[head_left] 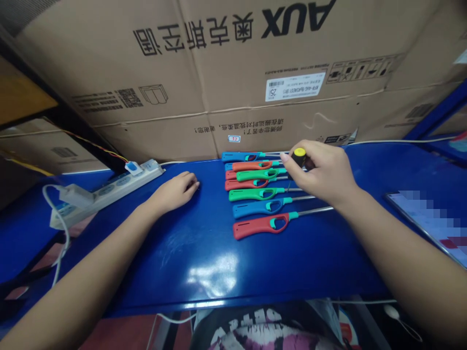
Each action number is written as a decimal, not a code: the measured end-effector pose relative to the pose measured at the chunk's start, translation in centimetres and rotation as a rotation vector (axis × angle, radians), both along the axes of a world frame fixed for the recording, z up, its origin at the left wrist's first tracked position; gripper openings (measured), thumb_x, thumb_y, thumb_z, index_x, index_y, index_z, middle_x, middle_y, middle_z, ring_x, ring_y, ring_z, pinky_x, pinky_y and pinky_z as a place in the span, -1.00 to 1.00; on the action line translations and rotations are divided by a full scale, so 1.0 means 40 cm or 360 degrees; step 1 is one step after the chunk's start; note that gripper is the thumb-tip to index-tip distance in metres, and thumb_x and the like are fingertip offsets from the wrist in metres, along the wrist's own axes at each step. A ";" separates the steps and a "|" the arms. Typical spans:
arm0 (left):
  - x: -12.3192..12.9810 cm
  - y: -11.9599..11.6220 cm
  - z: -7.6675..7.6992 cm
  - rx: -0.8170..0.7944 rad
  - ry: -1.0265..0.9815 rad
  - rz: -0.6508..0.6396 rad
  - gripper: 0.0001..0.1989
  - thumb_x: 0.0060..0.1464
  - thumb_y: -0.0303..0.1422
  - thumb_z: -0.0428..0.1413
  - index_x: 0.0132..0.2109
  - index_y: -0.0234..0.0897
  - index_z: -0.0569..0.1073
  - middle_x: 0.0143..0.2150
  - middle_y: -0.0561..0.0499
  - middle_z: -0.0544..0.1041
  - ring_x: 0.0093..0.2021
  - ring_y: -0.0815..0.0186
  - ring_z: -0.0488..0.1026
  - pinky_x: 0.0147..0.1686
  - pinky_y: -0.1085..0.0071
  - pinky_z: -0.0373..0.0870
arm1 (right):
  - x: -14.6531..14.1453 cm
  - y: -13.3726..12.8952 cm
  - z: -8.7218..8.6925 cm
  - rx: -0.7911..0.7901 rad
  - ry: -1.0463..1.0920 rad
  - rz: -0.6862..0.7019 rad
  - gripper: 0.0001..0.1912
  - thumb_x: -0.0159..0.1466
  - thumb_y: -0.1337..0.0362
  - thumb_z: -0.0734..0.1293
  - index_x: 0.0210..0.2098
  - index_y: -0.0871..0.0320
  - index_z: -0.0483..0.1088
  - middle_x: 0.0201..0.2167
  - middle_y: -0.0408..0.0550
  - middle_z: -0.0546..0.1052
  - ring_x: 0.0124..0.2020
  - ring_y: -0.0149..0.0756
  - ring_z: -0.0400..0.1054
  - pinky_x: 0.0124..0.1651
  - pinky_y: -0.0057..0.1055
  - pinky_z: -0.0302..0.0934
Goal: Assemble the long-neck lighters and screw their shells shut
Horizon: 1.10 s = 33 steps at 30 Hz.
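My right hand (321,167) is closed around the black handle of a screwdriver (299,152), whose yellow end cap faces up; its shaft is hidden. Below and beside this hand lies a column of long-necked gas lighters in red, green, blue and orange. The nearest is a red lighter (255,227), then a blue lighter (251,209) and a green lighter (248,195). A green lighter (255,175) overlaps its red neighbours, and a blue lighter (241,157) is farthest back. My left hand (177,191) rests on the table, fingers curled in, apart from the lighters, with nothing visible in it.
A large cardboard box (233,82) stands along the back of the blue table (175,262). To the left lies a white power strip (109,189) with plugs and cables. A phone (430,223) lies at the right. The table's front edge is close to my body.
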<state>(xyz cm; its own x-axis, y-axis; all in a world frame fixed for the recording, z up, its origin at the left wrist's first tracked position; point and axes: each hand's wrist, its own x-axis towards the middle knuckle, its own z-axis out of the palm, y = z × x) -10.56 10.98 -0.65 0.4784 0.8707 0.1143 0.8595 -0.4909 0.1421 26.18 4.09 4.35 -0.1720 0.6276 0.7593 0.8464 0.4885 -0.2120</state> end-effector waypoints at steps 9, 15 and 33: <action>-0.011 0.014 -0.014 0.0005 -0.0084 -0.0009 -0.70 0.30 -0.14 -0.10 -0.29 -0.22 0.35 -0.29 -0.06 0.43 -0.28 0.19 0.42 -0.19 0.25 0.37 | 0.000 0.000 -0.003 -0.0001 -0.0085 0.0008 -0.61 0.37 -0.01 0.25 -0.49 0.07 0.23 -0.61 -0.13 0.31 -0.56 -0.32 0.17 -0.45 -0.32 0.00; 0.026 -0.023 0.016 0.0138 -0.0196 0.0037 -0.69 0.33 -0.15 -0.07 -0.20 -0.26 0.42 -0.18 -0.10 0.45 -0.21 0.17 0.44 -0.15 0.24 0.37 | -0.012 -0.010 0.003 0.0026 0.0188 0.0058 -0.67 0.35 0.02 0.31 -0.45 0.06 0.30 -0.63 -0.18 0.32 -0.60 -0.35 0.18 -0.46 -0.33 0.07; 0.172 -0.121 -0.058 0.0041 -0.0746 -0.0539 -0.73 0.29 -0.31 0.19 0.09 -0.27 0.46 0.04 -0.11 0.58 0.05 0.12 0.49 0.11 0.14 0.45 | -0.230 0.105 0.043 0.0016 -0.0227 0.0346 -0.69 0.44 0.13 0.16 -0.22 0.16 0.45 -0.51 -0.15 0.54 -0.49 -0.36 0.38 -0.43 -0.41 -0.05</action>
<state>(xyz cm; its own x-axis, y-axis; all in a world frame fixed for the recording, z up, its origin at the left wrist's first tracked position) -3.66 6.13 -2.95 0.6228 0.6720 0.4006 0.5020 -0.7360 0.4542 16.97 8.27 6.07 -0.4080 0.5567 0.7236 0.7424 0.6636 -0.0920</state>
